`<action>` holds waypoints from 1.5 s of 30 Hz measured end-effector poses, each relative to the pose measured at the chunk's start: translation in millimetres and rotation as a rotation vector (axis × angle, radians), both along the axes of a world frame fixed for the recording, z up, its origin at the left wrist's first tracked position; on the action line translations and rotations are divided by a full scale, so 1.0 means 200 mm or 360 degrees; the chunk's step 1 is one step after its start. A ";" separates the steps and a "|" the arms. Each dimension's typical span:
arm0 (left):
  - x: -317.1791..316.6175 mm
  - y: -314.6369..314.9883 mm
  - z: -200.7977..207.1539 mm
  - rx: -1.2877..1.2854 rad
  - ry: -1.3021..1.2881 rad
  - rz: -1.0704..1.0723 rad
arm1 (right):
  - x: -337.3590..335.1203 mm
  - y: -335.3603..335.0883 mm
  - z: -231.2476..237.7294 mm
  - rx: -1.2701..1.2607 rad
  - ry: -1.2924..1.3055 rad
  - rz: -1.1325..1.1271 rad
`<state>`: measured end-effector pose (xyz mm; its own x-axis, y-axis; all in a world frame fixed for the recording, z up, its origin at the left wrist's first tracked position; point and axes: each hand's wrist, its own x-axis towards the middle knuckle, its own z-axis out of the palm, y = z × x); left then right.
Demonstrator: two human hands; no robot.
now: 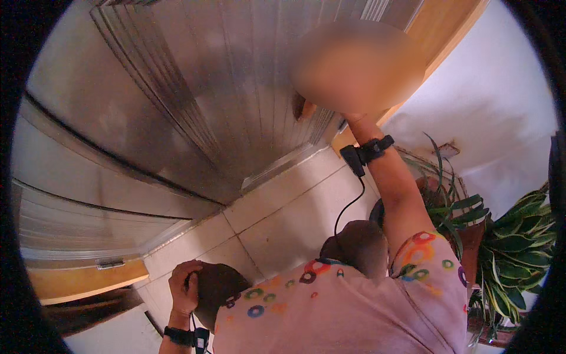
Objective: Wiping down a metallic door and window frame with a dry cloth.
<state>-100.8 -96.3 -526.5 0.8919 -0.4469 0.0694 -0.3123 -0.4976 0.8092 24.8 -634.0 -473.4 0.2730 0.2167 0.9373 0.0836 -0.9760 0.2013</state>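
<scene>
My right arm stretches up and away toward the far edge of a grey metal door (pixel 236 76) with ribbed panels. A blurred patch covers most of my right hand (pixel 356 71). One fingertip shows below the patch, close to the door's surface with a reflection beside it. What this hand holds, if anything, is hidden. Low on the left, my left hand (pixel 185 287) rests beside my dark-clad knee (pixel 218 289), its fingers curled in and nothing visible in them. Each wrist wears a black strap with a small box, and a cable runs from the right one (pixel 371 151).
A second glossy panel (pixel 88 171) stands at the left by a wooden threshold piece (pixel 88 284). Light tiles (pixel 283 206) cover the floor. Potted leafy plants (pixel 513 248) crowd the right side below a white wall (pixel 489 100). A wooden frame (pixel 445 35) borders the door.
</scene>
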 end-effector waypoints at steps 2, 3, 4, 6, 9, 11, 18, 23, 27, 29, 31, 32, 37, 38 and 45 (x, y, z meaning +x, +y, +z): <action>0.00 0.01 0.00 -0.0007 -0.0006 -0.0026 | -0.03 0.03 -0.10 0.0005 0.0217 -0.0081; 0.00 0.01 -0.01 0.0000 -0.0010 -0.0006 | -0.05 0.07 -0.12 0.0565 0.0474 0.0357; 0.00 0.01 -0.02 0.0008 -0.0015 0.0016 | -0.05 0.09 -0.15 0.1127 0.0720 0.0798; 0.00 0.00 -0.02 0.0022 -0.0025 -0.0016 | -0.05 0.08 -0.27 0.1185 0.0729 0.0834; 0.01 -0.04 0.02 0.0068 -0.0032 -0.0047 | -0.04 0.07 -0.41 0.1158 0.0736 0.0793; 0.02 -0.07 0.03 0.0110 -0.0014 -0.0050 | -0.04 0.07 -0.49 0.1085 0.0747 0.0713; 0.02 -0.16 0.06 0.0087 0.0106 0.0038 | -0.10 -0.03 -0.90 0.0477 0.0914 0.0399; 0.00 -0.13 0.06 0.0147 0.0088 0.0029 | -0.17 0.09 -1.03 0.0651 0.1042 0.0338; 0.01 -0.15 0.07 0.0130 0.0104 0.0028 | -0.21 0.19 -1.17 0.0870 0.1166 0.0370; 0.02 -0.14 0.07 0.0124 0.0102 0.0012 | -0.21 0.26 -1.22 0.1066 0.1155 0.0451; 0.02 -0.12 0.05 0.0125 0.0046 -0.0021 | -0.20 0.36 -1.28 0.1110 0.1268 0.0370; 0.03 -0.12 0.05 0.0121 0.0048 -0.0008 | -0.20 0.43 -1.29 0.1102 0.1274 0.0380; 0.02 -0.12 0.05 0.0074 0.0034 -0.0036 | -0.10 0.77 -1.31 0.0778 0.2007 0.0915; 0.02 -0.12 0.05 0.0069 0.0028 -0.0024 | -0.09 0.82 -1.30 0.1155 0.2336 0.1195; 0.03 -0.09 0.02 0.0039 0.0040 -0.0024 | -0.04 0.86 -1.03 -0.0887 0.1118 0.1009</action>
<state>-94.2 -114.7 -521.7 0.8864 -0.4616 0.0361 -0.2999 -0.5130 0.8043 16.3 -461.2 -679.3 0.3972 0.8510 0.3435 0.8064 -0.5024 0.3121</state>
